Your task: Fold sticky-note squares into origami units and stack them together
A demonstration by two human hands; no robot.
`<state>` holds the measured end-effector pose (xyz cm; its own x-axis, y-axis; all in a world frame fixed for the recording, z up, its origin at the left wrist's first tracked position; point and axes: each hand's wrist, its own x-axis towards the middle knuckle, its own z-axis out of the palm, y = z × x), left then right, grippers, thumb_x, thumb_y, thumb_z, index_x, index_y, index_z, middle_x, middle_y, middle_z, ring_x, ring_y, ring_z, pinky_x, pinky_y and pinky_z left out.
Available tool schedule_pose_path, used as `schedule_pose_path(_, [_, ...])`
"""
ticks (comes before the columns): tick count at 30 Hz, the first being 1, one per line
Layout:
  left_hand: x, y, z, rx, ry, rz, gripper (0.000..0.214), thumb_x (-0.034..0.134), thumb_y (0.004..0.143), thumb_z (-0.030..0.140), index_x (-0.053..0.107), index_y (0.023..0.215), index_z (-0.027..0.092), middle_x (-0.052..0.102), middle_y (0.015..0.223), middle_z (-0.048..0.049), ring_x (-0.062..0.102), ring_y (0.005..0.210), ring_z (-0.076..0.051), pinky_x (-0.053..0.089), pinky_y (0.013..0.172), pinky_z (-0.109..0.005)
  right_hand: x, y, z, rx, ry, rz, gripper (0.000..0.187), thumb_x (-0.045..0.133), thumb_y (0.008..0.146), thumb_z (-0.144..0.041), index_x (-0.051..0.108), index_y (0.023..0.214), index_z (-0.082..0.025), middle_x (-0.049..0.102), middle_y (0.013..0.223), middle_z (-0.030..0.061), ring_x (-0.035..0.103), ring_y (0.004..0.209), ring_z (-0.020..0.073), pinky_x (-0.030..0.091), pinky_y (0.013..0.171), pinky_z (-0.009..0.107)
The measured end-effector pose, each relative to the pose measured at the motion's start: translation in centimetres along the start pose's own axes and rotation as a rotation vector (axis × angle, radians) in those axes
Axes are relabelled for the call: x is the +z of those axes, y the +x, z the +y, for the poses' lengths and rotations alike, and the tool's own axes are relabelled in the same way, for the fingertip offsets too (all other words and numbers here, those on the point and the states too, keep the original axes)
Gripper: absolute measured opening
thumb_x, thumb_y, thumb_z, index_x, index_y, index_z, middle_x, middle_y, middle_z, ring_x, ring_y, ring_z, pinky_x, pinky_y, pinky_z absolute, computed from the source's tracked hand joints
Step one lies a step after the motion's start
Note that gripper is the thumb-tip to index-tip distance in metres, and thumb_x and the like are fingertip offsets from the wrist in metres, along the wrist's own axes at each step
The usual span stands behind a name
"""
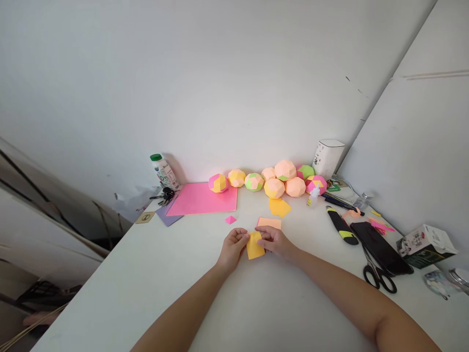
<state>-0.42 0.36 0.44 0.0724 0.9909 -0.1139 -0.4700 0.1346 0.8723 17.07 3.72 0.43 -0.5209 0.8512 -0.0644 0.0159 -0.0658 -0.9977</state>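
My left hand (232, 244) and my right hand (275, 240) meet over the white table (154, 274) and both pinch a small yellow-orange folded paper (255, 246), one at each upper corner. Just beyond my right hand lies a peach paper square (270, 222). A tiny pink folded piece (230, 220) sits a little further back to the left. Another yellow sheet (280, 207) lies behind those.
Several paper polyhedron balls (273, 179) line the back wall beside a pink sheet (203, 198), a bottle (164, 172), keys (164, 195) and a white box (327, 158). On the right are a utility knife (341, 226), black scissors (377, 274), a dark case (379, 246) and a carton (425, 244).
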Motion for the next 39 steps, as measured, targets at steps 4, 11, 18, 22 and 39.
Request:
schedule_pose_path(4, [0.0, 0.0, -0.1, 0.005, -0.01, -0.013, 0.028, 0.069, 0.07, 0.034, 0.052, 0.085, 0.018, 0.061, 0.066, 0.003, 0.058, 0.063, -0.01, 0.045, 0.064, -0.023, -0.1, 0.0, -0.2, -0.012, -0.003, -0.064, 0.038, 0.065, 0.074, -0.033, 0.056, 0.106, -0.015, 0.058, 0.065, -0.0023, 0.052, 0.053, 0.01, 0.04, 0.05, 0.022])
schedule_pose_path(11, [0.1, 0.0, 0.0, -0.018, 0.016, -0.009, 0.03, 0.07, 0.07, 0.033, 0.045, 0.081, 0.02, 0.057, 0.06, 0.0061, 0.055, 0.058, -0.009, 0.043, 0.058, -0.02, 0.2, -0.1, -0.1, 0.012, 0.048, -0.063, 0.028, 0.068, 0.071, -0.037, 0.056, 0.085, -0.016, 0.062, 0.071, -0.0005, 0.056, 0.06, 0.0118, 0.043, 0.052, 0.022])
schedule_pose_path(18, [0.2, -0.2, -0.1, 0.026, 0.041, -0.035, 0.025, 0.068, 0.071, 0.034, 0.048, 0.076, 0.02, 0.054, 0.068, 0.0049, 0.055, 0.06, -0.009, 0.044, 0.057, -0.021, 0.3, -0.3, -0.7, -0.04, -0.029, -0.059, 0.026, 0.063, 0.076, -0.04, 0.056, 0.067, -0.016, 0.057, 0.057, -0.0025, 0.052, 0.052, 0.0104, 0.04, 0.051, 0.023])
schedule_pose_path(22, [0.1, -0.2, -0.4, 0.053, 0.138, -0.088, 0.024, 0.065, 0.074, 0.036, 0.053, 0.087, 0.02, 0.057, 0.077, 0.0012, 0.057, 0.069, -0.012, 0.046, 0.062, -0.024, 0.3, -0.3, -1.0, -0.068, -0.119, -0.039, 0.03, 0.061, 0.077, -0.041, 0.056, 0.061, -0.016, 0.057, 0.053, -0.0012, 0.051, 0.051, 0.0111, 0.039, 0.051, 0.023])
schedule_pose_path(39, [-0.1, -0.2, -0.5, 0.03, 0.124, -0.082, 0.039, 0.073, 0.066, 0.028, 0.064, 0.103, 0.02, 0.065, 0.093, -0.004, 0.06, 0.087, -0.018, 0.048, 0.079, -0.033, 0.1, -0.4, -1.1, -0.117, -0.176, -0.009, 0.036, 0.057, 0.079, -0.043, 0.057, 0.056, -0.016, 0.057, 0.056, 0.0001, 0.048, 0.053, 0.011, 0.04, 0.053, 0.024])
